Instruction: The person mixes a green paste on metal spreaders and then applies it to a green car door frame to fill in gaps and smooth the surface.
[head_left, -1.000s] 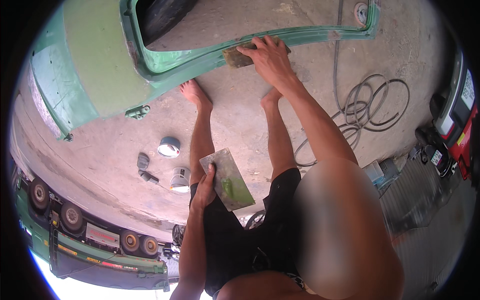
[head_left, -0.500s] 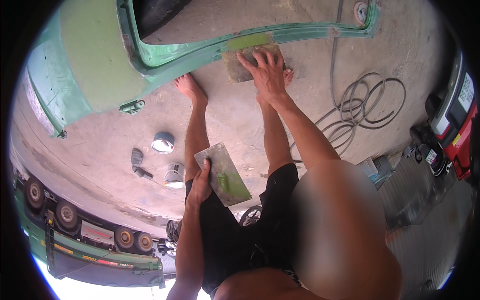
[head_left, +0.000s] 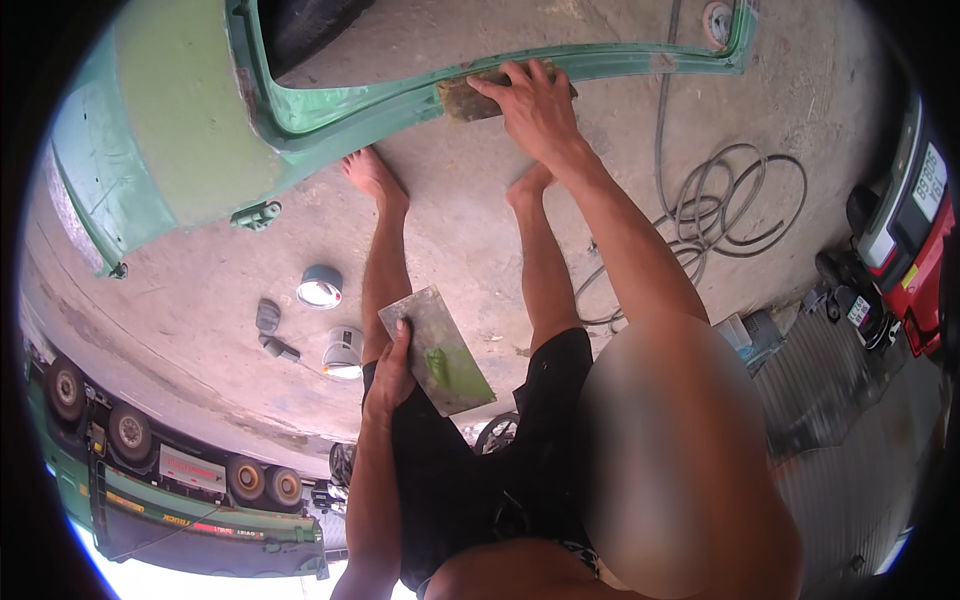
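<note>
My right hand [head_left: 540,115] grips a flexible, putty-stained spreader [head_left: 462,98] against the curved lower rail of a green vehicle body panel [head_left: 195,105], with fingers over its top. Low in the middle, over my left thigh, my left hand [head_left: 392,370] holds a grey rectangular board [head_left: 430,330] by its left edge, thumb on top; a blob of light green putty [head_left: 440,368] is smeared on it. My bare feet stand on concrete just below the panel.
Two cans [head_left: 320,287] [head_left: 343,350] and a grey tool [head_left: 268,318] lie left of my legs. A coiled hose [head_left: 730,230] lies right. A dark tyre [head_left: 305,30] shows behind the panel, a red vehicle [head_left: 915,280] far right, a truck [head_left: 180,505] lower left, corrugated metal [head_left: 820,400] lower right.
My right hand with the spreader dipped below the rail half a second ago and is now back up on it, covering the fresh green patch seen then. My left hand keeps the board.
</note>
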